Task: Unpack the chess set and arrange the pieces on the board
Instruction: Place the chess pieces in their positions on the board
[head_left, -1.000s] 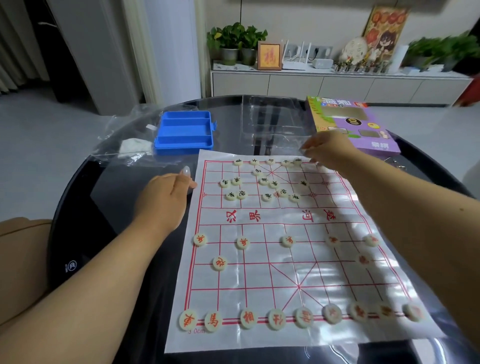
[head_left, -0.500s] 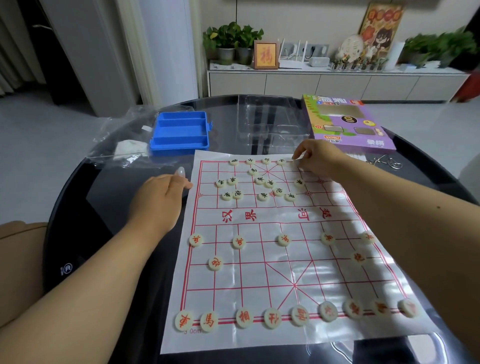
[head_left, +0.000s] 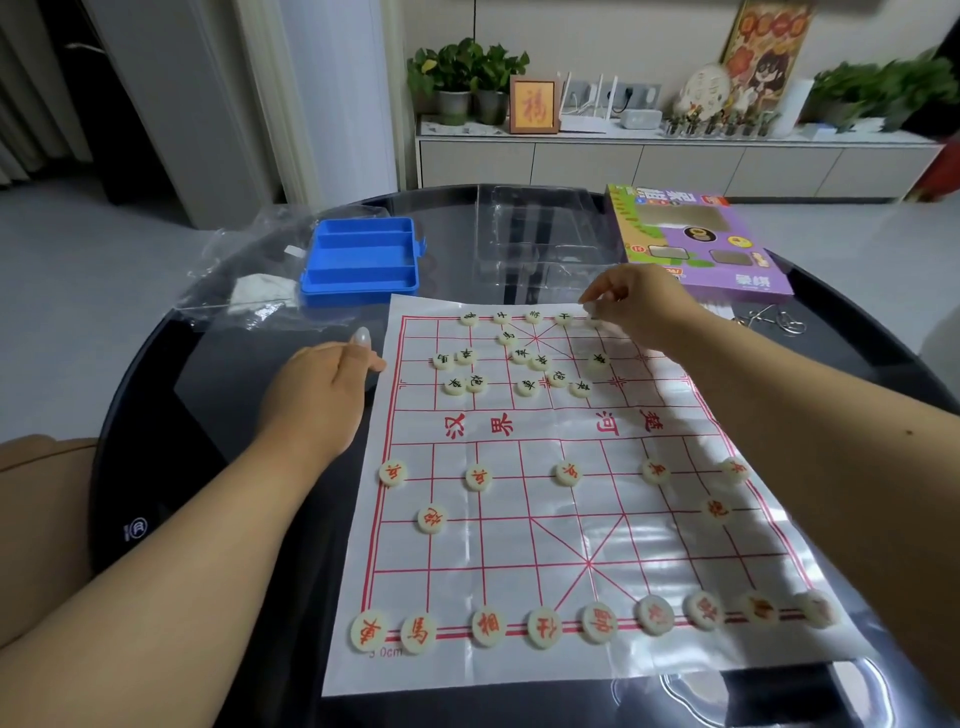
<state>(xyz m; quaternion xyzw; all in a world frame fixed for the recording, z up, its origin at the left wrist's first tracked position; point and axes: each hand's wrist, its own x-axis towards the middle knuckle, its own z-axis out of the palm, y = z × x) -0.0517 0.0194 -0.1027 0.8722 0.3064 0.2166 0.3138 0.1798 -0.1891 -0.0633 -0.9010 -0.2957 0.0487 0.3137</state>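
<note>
Four black pieces (head_left: 532, 316) already line the row left of the right hand (head_left: 631, 306), whose curled fingers seem to pinch another piece, so it should land squarely on the next crossing.

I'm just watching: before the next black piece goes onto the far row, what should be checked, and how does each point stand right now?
1. Board sheet held flat: ok, the left hand rests at its left edge.
2. Right hand free to pick the next piece: cannot tell, its fingertips pinch down at the far row and hide whatever is under them.
3. Far row filled: not ok, four black pieces show there, and loose black pieces are bunched below the row.
4. Red back row set: ok, nine pieces line the near edge.
5. Blue tray emptied: ok, its compartments show no pieces.
</note>
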